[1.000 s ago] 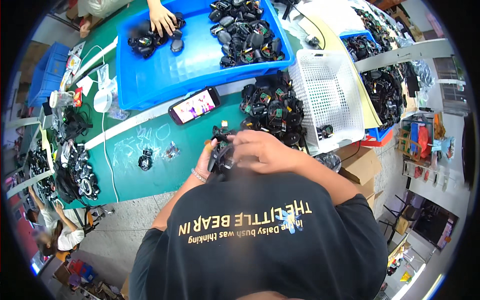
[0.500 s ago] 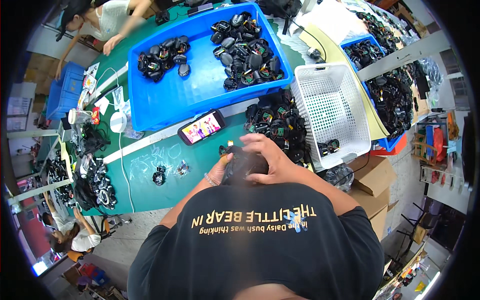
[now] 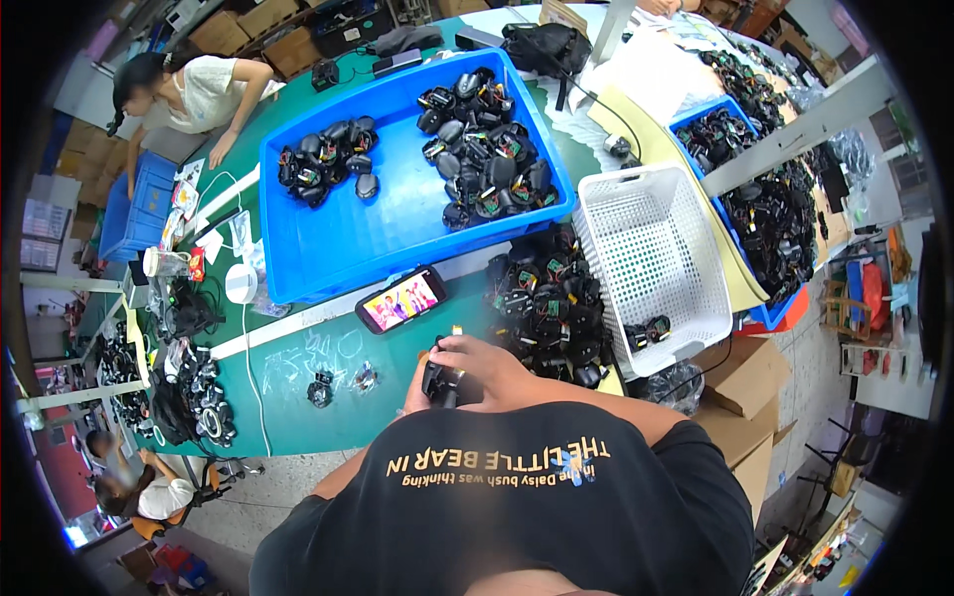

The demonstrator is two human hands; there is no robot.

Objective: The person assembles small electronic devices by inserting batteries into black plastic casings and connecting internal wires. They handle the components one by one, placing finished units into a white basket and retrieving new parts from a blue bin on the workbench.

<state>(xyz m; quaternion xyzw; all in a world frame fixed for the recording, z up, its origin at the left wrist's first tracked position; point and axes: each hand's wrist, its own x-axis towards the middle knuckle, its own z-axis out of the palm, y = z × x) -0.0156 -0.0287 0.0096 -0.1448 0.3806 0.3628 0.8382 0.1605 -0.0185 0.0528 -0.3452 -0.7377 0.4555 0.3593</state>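
Close to my chest, both hands are on a small black plastic housing (image 3: 438,383), mostly covered by my fingers. My left hand (image 3: 414,394) grips it from the left side. My right hand (image 3: 484,366) is closed over its far side, fingertips pressed on the top. A small yellow-white connector (image 3: 457,330) sticks up just beyond my right fingers. A pile of black housings with green circuit boards and wires (image 3: 547,298) lies on the table right beside my right hand. Left of my hands lie a small black part (image 3: 320,388) and a small clear bag (image 3: 365,377).
Ahead stands a large blue bin (image 3: 328,268) with two heaps of black housings. A phone (image 3: 401,299) leans against its near side. A white perforated basket (image 3: 708,328) stands to the right, cardboard boxes (image 3: 740,377) below it. Across the table, a person reaches toward a blue crate (image 3: 139,219).
My hands have drawn in toward my chest and slightly left. My right fingers, spread around the black housing before, are now bunched over it. The view has tilted to show more of the far side.
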